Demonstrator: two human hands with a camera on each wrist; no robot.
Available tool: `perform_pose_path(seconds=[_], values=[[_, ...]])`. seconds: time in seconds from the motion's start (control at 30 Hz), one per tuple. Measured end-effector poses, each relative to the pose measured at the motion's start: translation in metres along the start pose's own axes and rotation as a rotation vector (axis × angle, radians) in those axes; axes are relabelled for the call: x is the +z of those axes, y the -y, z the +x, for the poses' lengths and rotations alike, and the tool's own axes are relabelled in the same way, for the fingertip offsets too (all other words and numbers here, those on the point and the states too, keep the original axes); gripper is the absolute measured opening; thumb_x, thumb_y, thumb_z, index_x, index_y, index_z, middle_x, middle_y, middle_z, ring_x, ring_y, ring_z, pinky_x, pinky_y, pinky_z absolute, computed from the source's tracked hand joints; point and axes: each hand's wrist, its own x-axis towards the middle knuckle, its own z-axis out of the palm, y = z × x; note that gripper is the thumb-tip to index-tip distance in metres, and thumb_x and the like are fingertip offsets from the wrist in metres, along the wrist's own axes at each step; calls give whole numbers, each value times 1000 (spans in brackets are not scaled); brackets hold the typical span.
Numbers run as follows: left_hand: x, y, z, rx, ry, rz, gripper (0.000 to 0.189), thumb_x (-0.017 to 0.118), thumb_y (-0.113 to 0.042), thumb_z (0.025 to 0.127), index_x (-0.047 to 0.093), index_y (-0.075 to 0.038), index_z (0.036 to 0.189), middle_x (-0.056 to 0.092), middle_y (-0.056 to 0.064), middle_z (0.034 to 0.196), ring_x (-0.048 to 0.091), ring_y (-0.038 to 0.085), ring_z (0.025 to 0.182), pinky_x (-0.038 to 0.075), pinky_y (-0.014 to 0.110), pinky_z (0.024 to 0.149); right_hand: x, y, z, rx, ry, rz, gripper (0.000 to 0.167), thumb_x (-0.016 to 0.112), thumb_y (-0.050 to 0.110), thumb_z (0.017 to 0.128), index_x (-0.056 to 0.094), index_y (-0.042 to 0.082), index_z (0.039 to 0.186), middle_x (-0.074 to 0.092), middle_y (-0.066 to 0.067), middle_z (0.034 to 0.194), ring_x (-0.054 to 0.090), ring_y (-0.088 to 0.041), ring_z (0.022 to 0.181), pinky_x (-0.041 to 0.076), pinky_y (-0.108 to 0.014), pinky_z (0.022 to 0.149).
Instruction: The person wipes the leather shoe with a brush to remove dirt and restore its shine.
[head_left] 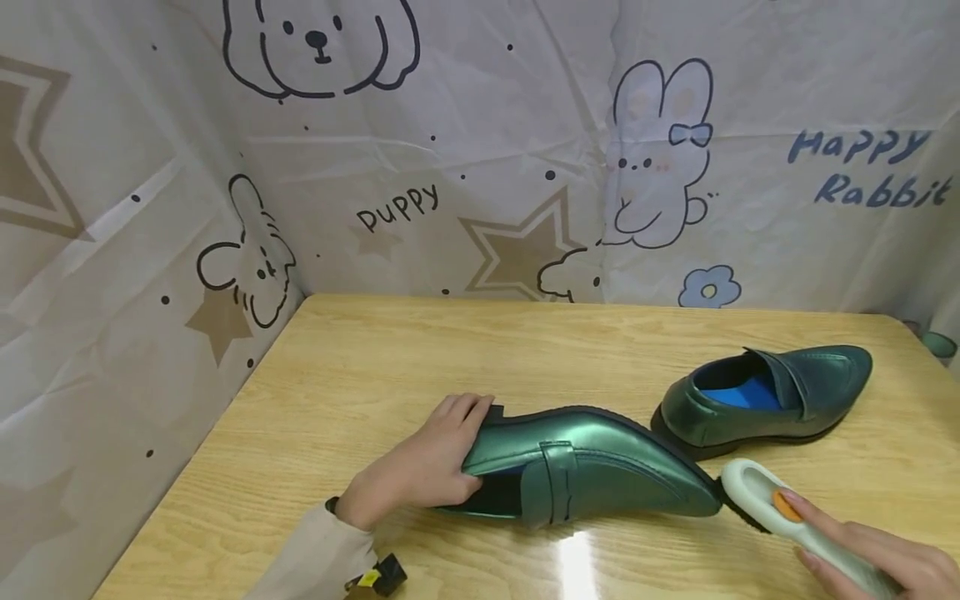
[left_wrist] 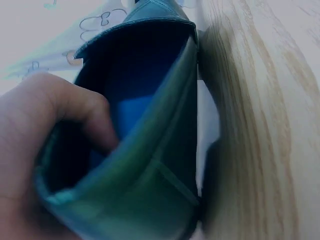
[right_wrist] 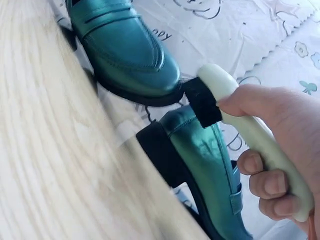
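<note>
My left hand [head_left: 431, 458] grips a metallic green loafer [head_left: 630, 479] by its heel end, the thumb tucked inside the opening. This shoe is tilted on its side, its dark sole turned toward the back and its toe pointing right. The left wrist view shows its blue insole [left_wrist: 132, 112]. In my right hand [head_left: 892, 554] is a pale green shoe brush [head_left: 750, 483] with an orange button [head_left: 786, 506] on top. Its black bristles [right_wrist: 202, 102] touch the loafer's toe edge in the right wrist view.
A matching green loafer [head_left: 825, 387] stands upright on its sole behind the toe of the held one, at the right of the wooden table [head_left: 420, 350]. Cartoon-printed cloth [head_left: 480, 108] hangs along the back and left sides.
</note>
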Motion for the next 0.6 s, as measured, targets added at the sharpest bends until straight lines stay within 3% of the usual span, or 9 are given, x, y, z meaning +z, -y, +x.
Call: perform_pose_path(seconds=[0.1, 0.2, 0.3, 0.37, 0.5, 0.6], values=[[-3, -9, -8, -139, -24, 43, 87, 71, -23, 79, 25, 11, 146, 36, 28, 144, 35, 40, 132, 39, 48, 102, 0, 1, 0, 68, 15, -34, 57, 84, 17, 73, 65, 11, 126, 56, 9, 66, 37, 4, 51, 33, -16, 44], [-7, -17, -18, -244, -125, 122, 71, 73, -15, 79, 41, 17, 133, 57, 31, 118, 58, 42, 107, 53, 45, 80, 0, 3, 0, 87, 3, -32, 55, 82, 18, 76, 64, 13, 129, 50, 9, 63, 36, 3, 49, 28, -18, 42], [-12, -20, -25, -220, -240, 152, 39, 67, -2, 81, 56, 15, 114, 66, 23, 84, 66, 29, 70, 52, 35, 53, 0, 4, 2, 80, -42, -19, 55, 81, 16, 77, 64, 14, 129, 49, 8, 63, 36, 2, 49, 26, -17, 43], [-13, -19, -26, -177, -286, 118, 23, 61, 3, 84, 60, 12, 106, 66, 20, 77, 63, 20, 59, 48, 28, 46, 1, 5, 3, 71, -60, -27, 56, 82, 15, 75, 64, 13, 128, 49, 9, 62, 36, 3, 49, 27, -15, 43], [-18, -12, -29, -173, -294, -46, 23, 54, 5, 89, 63, 11, 109, 66, 13, 75, 53, 7, 50, 41, 20, 42, 6, 7, 3, 52, -64, -66, 58, 83, 16, 73, 64, 13, 128, 45, 11, 60, 32, 4, 48, 27, -15, 42], [-25, -4, -35, -193, -271, -209, 28, 51, 5, 89, 64, 8, 114, 61, 5, 56, 52, 6, 39, 41, 23, 36, 9, 9, 2, 20, -75, -54, 60, 83, 14, 72, 64, 18, 129, 40, 13, 58, 30, 5, 47, 25, -15, 41]])
